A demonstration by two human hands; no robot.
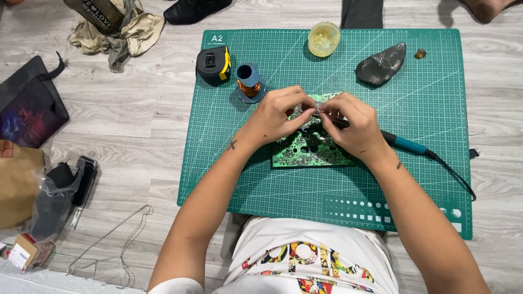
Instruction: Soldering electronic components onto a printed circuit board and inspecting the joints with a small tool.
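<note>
A person sits on a wood floor [136, 120] and looks down at a green cutting mat [425, 109] laid flat on it. At the middle of the mat lies a green circuit board [305, 149], crusted with silvery solder and pierced by round holes; its long side runs left to right across the mat. Both hands meet above the far edge of the board. The left hand [278, 115] and the right hand [351, 122] each pinch a small crumpled silvery piece [311, 111] between thumb and fingertips, so both grips are closed on that piece, which sits just above the board, touching or nearly touching it; which one cannot be told. A teal-handled soldering iron [406, 144] runs from under the right hand out to the right of the board, its dark cord [452, 174] trailing toward the mat's right edge; whether the right hand also holds it cannot be told. Beyond the board, toward the far edge of the mat, stand a blue spool of copper wire [249, 81], just beside the left hand, then a black and yellow tape measure [213, 65] farther left, a small round yellowish tub [323, 39] and a dark grey stone-like lump [381, 65] to the right. The nearer half of the mat, between the board and the person's white printed shirt [310, 256], holds nothing. Left of the mat, on the floor, lie a wire hanger [117, 239], bags and cloth.
</note>
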